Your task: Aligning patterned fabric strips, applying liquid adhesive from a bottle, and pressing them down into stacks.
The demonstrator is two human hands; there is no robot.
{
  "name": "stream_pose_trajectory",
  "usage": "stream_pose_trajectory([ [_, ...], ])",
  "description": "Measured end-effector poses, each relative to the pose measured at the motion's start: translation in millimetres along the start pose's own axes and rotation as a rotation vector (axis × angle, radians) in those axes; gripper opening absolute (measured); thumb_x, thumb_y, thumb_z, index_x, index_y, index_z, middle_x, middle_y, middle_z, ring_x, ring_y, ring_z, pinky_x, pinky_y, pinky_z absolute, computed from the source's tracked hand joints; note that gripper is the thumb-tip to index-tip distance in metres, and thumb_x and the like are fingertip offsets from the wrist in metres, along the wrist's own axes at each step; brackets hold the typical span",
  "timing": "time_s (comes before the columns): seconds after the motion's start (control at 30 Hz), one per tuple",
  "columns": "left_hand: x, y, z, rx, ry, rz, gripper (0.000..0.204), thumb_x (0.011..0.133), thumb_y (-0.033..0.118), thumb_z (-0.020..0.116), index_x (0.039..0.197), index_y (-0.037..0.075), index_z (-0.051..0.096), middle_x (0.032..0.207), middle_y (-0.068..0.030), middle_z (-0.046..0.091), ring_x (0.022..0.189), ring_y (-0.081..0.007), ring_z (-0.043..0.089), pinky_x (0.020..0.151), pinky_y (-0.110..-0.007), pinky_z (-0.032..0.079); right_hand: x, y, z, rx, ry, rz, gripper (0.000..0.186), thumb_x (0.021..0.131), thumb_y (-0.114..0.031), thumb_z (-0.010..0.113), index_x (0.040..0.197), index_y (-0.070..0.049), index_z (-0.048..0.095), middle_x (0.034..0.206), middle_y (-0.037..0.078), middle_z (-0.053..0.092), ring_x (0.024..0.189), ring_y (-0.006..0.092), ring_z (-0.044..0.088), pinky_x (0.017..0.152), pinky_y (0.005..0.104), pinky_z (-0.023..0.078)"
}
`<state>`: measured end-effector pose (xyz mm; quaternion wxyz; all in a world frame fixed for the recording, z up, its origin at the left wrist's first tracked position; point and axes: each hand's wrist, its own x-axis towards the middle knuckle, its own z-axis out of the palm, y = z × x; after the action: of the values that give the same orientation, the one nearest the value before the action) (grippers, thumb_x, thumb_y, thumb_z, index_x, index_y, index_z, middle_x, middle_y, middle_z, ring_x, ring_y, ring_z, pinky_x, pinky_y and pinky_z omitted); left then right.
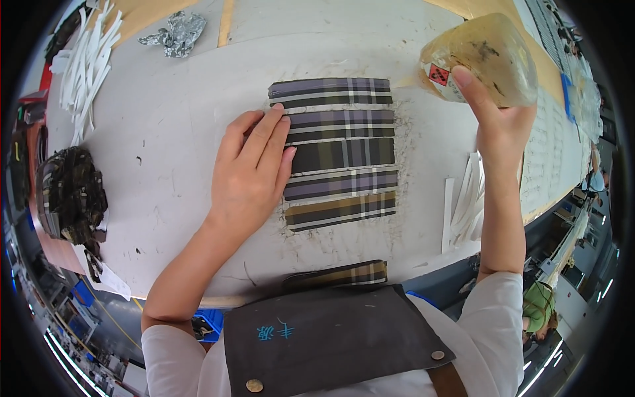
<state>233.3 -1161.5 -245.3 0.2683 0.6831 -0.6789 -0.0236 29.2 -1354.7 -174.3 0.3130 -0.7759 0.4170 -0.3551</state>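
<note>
Five plaid strips (357, 153): right of left hand (250, 162)
Left hand: loosely extended, touching strips
Right hand (499, 116): clasping yellowish translucent bottle (499, 56)

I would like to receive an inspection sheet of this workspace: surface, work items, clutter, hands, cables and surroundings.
Surface: pale grey tabletop, brownish marks around the work items.
Work items: flat striped plaid fabric pieces in a column; yellowish translucent plastic bottle with a red label.
Clutter: crumpled silver foil, far left; long thin white strips, far left; dark bundled material, left.
Left hand: fingers extended at the fabric pieces' left ends.
Right hand: gripping the bottle.
Cables: nothing seen on the tabletop.
Surroundings: blue plastic bin below the near edge; person in green top, lower right.
</note>
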Motion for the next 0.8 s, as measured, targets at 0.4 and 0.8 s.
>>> stream_pose_trajectory([
  [0.4, -5, -3, 3, -0.055, 0.080, 0.003, 0.032, 0.074, -0.002, 0.067, 0.105, -0.006, 0.062, 0.117, -0.0142, 0.060, 0.103, -0.0331, 0.054, 0.084, -0.038, 0.050, -7, -48, 69, 0.228, -0.238, 0.004, 0.036, 0.075, -0.013, 0.077, 0.103, 0.004, 0.062, 0.092, 0.008, 0.067, 0.080, 0.0130, 0.062, 0.072, 0.0240, 0.048],
  [0.8, -5, -3, 3, -0.052, 0.068, 0.008, 0.031, 0.074, -0.002, 0.067, 0.104, -0.006, 0.062, 0.116, -0.0142, 0.059, 0.103, -0.0329, 0.054, 0.083, -0.038, 0.050, -9, -32, 48, 0.156, -0.160, 0.038, 0.034, 0.074, -0.010, 0.077, 0.102, 0.004, 0.062, 0.090, 0.007, 0.067, 0.078, 0.0126, 0.061, 0.071, 0.0241, 0.048],
])
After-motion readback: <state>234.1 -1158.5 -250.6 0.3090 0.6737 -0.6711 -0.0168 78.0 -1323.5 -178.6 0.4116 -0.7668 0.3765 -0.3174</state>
